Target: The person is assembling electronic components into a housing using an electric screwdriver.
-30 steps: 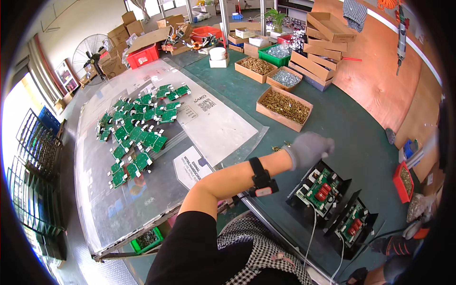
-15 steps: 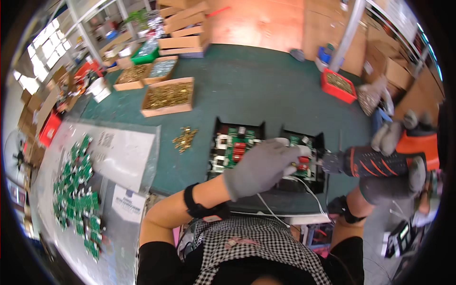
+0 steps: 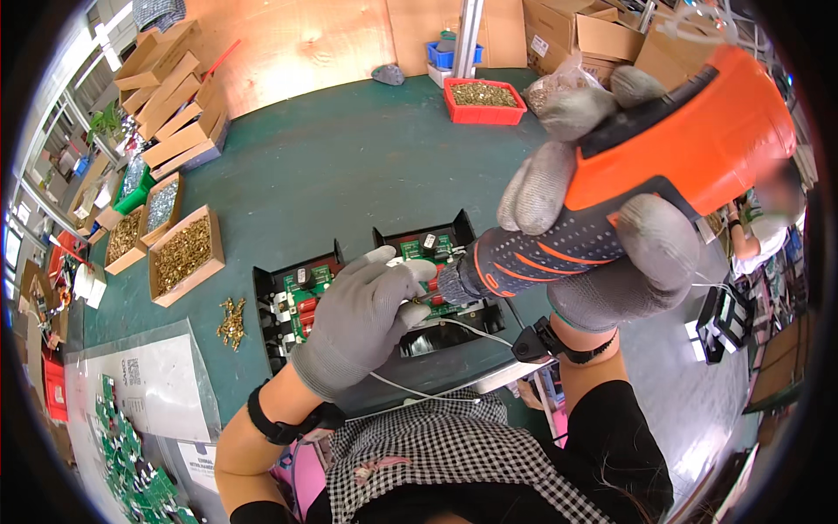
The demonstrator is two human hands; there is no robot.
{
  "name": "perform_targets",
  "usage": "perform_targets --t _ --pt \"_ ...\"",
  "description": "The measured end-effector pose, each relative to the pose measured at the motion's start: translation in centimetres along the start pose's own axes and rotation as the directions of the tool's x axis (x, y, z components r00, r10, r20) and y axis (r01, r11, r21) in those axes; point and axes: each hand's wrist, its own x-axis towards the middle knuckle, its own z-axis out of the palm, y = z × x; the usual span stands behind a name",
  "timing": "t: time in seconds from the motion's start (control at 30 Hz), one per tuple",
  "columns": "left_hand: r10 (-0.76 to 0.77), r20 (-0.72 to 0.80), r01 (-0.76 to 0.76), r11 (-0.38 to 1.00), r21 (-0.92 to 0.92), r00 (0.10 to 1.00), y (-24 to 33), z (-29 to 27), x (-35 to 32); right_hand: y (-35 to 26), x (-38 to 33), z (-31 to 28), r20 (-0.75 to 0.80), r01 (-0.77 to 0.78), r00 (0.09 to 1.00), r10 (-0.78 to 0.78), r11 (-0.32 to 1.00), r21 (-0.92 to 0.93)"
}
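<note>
My right hand (image 3: 650,249), in a grey glove, grips an orange and black power screwdriver (image 3: 550,256) that slants down to the left. Its front end reaches over the right-hand black metal housing (image 3: 463,229), which holds a green circuit board (image 3: 417,251) with red parts. Beside the tool's tip, my gloved left hand (image 3: 353,319) has its thumb and fingers pinched together; whatever they hold is too small and covered to make out. A second black housing (image 3: 262,301) with a similar circuit board (image 3: 301,301) lies to the left, partly under my left hand.
A small pile of brass screws (image 3: 231,323) lies on the green table (image 3: 323,157), near a cardboard tray of screws (image 3: 209,262). A red bin (image 3: 449,109) of brass pieces stands at the back. Loose circuit boards (image 3: 131,463) are at lower left. A white cable (image 3: 463,325) crosses the front.
The view has swung right, so the table's things appear further left. My right hand and the screwdriver look larger and more steeply tilted. My left hand still pinches beside the tool's tip.
</note>
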Motion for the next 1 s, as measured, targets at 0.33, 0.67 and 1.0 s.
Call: perform_targets --t 0.33,0.67,1.0 --pt "-0.062 0.443 -0.002 0.99 0.143 0.894 -7.0 2.0 5.8 4.6 1.0 -4.1 -0.157 -0.108 0.987 0.035 0.866 -0.489" --pt "-0.073 0.606 0.005 0.994 0.113 0.792 -8.6 4.6 6.0 7.8 -0.4 -6.3 -0.175 -0.322 0.946 0.272 0.84 -0.436" --pt "-0.06 0.592 -0.001 0.995 0.102 0.804 -9.1 5.1 5.8 7.9 -0.4 -6.4 -0.2 -0.293 0.955 0.221 0.82 -0.491"
